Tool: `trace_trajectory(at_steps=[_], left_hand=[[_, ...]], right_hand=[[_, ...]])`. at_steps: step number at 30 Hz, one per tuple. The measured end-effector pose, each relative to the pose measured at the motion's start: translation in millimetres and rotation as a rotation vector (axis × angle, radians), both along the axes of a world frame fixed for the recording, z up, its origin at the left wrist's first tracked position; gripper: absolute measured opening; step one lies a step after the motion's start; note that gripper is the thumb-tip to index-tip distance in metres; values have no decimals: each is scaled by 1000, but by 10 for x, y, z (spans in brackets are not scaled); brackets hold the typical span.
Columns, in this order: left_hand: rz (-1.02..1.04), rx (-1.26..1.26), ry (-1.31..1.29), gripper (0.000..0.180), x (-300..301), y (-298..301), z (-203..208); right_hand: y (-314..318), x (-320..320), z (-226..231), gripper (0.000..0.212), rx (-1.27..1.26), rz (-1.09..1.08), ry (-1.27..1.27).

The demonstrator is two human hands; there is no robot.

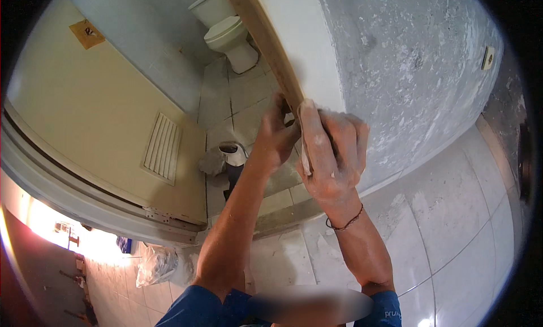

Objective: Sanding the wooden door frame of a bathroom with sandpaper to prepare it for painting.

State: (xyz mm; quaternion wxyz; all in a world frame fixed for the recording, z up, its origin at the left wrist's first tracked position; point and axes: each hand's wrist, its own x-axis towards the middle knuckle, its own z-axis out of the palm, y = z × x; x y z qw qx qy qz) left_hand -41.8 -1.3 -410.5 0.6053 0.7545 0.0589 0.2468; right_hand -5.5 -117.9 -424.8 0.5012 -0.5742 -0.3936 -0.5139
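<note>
A brown door jamb runs down along the end of a white wall strip to both my hands. My left hand is at the jamb's left side, its fingers bent around the edge and its thumb just below them. My right hand, coated in pale dust, is closed against the jamb and the wall corner, knuckles up. A thin pale piece shows along the inner side of its fingers; its kind I cannot make out. The hands hide the lower part of the jamb.
Left stands an open cream door with a louvred vent. Beyond the doorway are a white toilet and a white-and-dark container on tiles. A grey, patchy wall rises at right. A clear plastic bag lies lower left.
</note>
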Motion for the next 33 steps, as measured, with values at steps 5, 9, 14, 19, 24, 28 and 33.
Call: trace_trajectory(at_steps=[5, 9, 14, 19, 24, 28, 33], left_hand=[[55, 28, -36, 52, 35, -78, -42], [62, 66, 52, 50, 47, 73, -71], [7, -143, -29, 47, 41, -76, -26], [5, -91, -6, 53, 41, 9, -85], [27, 15, -81, 56, 43, 37, -136], [-6, 80, -144, 71, 87, 82, -226], [19, -6, -97, 79, 83, 89, -228]], right_hand=[[-35, 24, -200, 30, 11, -90, -7], [-40, -38, 26, 34, -59, -18, 10], [-66, 12, -193, 33, -73, -106, -38], [-57, 33, -121, 32, -107, -64, -116], [-83, 124, -380, 32, -69, -89, -122], [-29, 202, -422, 30, 30, -159, -75], [-87, 59, -190, 34, 23, -63, 57]])
